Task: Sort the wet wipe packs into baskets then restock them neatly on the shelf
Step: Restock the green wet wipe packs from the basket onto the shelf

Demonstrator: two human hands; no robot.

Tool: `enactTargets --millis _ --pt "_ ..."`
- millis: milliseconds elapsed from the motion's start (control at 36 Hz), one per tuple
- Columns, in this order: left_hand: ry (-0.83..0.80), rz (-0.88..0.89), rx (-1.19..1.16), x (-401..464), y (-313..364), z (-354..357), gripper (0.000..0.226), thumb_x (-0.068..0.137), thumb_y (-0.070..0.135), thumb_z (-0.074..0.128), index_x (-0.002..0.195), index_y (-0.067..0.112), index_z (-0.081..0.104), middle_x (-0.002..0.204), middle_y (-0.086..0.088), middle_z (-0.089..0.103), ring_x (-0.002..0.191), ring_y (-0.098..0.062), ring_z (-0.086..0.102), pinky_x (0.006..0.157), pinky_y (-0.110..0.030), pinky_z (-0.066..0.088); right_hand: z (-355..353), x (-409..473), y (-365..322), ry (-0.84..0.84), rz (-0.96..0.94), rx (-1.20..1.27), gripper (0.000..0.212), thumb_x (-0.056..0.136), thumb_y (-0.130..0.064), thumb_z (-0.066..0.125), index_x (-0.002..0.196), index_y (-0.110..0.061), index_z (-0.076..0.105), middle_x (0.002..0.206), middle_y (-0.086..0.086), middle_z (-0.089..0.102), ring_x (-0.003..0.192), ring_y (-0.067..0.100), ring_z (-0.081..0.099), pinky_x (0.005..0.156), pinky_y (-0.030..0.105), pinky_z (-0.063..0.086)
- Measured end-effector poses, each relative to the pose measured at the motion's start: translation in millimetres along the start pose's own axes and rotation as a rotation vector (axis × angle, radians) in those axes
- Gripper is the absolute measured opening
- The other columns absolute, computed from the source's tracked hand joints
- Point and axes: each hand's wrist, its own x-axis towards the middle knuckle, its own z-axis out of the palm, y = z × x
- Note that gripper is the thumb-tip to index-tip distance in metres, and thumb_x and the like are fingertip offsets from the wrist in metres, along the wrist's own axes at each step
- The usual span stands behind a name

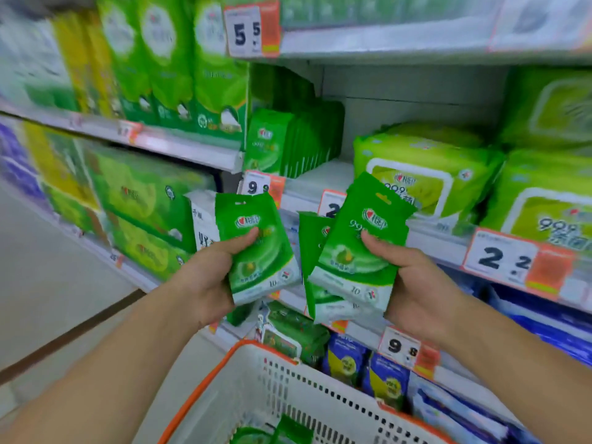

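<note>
Now mid-restock | your left hand (208, 277) grips one green pack (256, 248) | your right hand (416, 283) holds a fan of packs (355, 248) | shelf row (298, 139) part filled | basket (288, 392) keeps some packs.

shelf tags (499, 258) "2.2", "9.8", packs (355, 248) "10"
</note>
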Motion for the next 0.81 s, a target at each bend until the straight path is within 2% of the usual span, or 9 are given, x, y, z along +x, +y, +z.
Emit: enactTargets --millis 139,250,306,361,444,528,583,667,806 --pt "0.024 -0.008 0.148 6 -19 25 0.033 0.100 0.034 0.054 0.121 0.012 0.068 0.103 -0.013 0.077 0.088 -0.031 0.076 0.070 -0.042 0.062 5 2 5 -0.054 -0.073 0.022 0.042 0.085 -0.021 0.061 0.125 -0.010 0.067 0.121 0.016 0.071 0.109 0.033 0.069 0.085 0.048 0.059" --pt "-0.091 -0.024 0.103 9 -19 46 0.061 0.089 0.070 0.047 0.115 0.022 0.075 0.109 -0.009 0.076 0.100 -0.030 0.073 0.092 -0.048 0.054 14 12 13 0.077 -0.295 -0.147 0.047 0.082 -0.013 0.066 0.127 -0.020 0.059 0.114 0.007 0.075 0.099 0.030 0.073 0.080 0.049 0.061" --pt "-0.192 0.024 0.219 10 -18 50 0.070 0.070 0.077 0.068 0.123 0.031 0.069 0.116 0.000 0.074 0.110 -0.025 0.070 0.103 -0.048 0.048 15 18 17 0.160 -0.389 -0.204 0.049 0.085 -0.014 0.065 0.132 -0.025 0.055 0.117 0.004 0.074 0.104 0.030 0.072 0.090 0.054 0.056" --pt "-0.266 0.038 0.349 15 -23 47 0.085 0.059 0.049 0.092 0.134 0.034 0.055 0.119 0.004 0.073 0.113 -0.020 0.068 0.107 -0.048 0.045 17 22 20 0.186 -0.444 -0.259 0.043 0.093 -0.019 0.059 0.135 -0.028 0.055 0.117 -0.003 0.074 0.106 0.022 0.072 0.091 0.044 0.058" --pt "-0.384 -0.013 0.376 15 -31 45 0.089 0.061 0.003 0.086 0.136 0.030 0.046 0.117 -0.004 0.074 0.111 -0.027 0.070 0.105 -0.052 0.047 20 25 26 0.220 -0.457 -0.357 0.028 0.101 -0.030 0.049 0.123 -0.044 0.058 0.105 -0.024 0.074 0.096 0.001 0.071 0.073 0.017 0.057" --pt "-0.384 -0.008 0.396 11 -35 40 0.082 0.064 -0.011 0.079 0.131 0.027 0.049 0.108 -0.013 0.075 0.100 -0.040 0.071 0.091 -0.058 0.054 19 28 30 0.298 -0.508 -0.584 0.018 0.095 -0.048 0.058 0.110 -0.057 0.060 0.123 -0.017 0.066 0.114 0.004 0.064 0.096 0.029 0.052" --pt "-0.350 0.026 0.383 20 -31 40 0.083 0.065 -0.013 0.079 0.129 0.031 0.051 0.109 -0.009 0.075 0.100 -0.036 0.072 0.087 -0.053 0.056 17 27 24 0.269 -0.527 -0.614 0.038 0.082 -0.042 0.076 0.109 -0.063 0.059 0.127 -0.013 0.064 0.118 0.007 0.062 0.096 0.031 0.052" --pt "-0.354 0.125 0.505 30 -20 36 0.100 0.052 0.011 0.088 0.140 0.035 0.047 0.110 0.011 0.075 0.104 -0.014 0.072 0.092 -0.042 0.054 5 26 -1 0.063 -0.405 -0.422 0.089 0.058 -0.019 0.090 0.134 -0.045 0.051 0.127 -0.002 0.069 0.113 0.023 0.068 0.086 0.041 0.058" --pt "-0.351 0.176 0.801 18 -14 21 0.105 0.054 -0.010 0.086 0.134 0.047 0.048 0.110 0.015 0.074 0.101 -0.010 0.070 0.084 -0.033 0.059 -12 10 -34 -0.156 -0.123 -0.543 0.087 0.049 -0.024 0.099 0.129 -0.025 0.065 0.128 0.014 0.067 0.115 0.036 0.066 0.090 0.049 0.058"
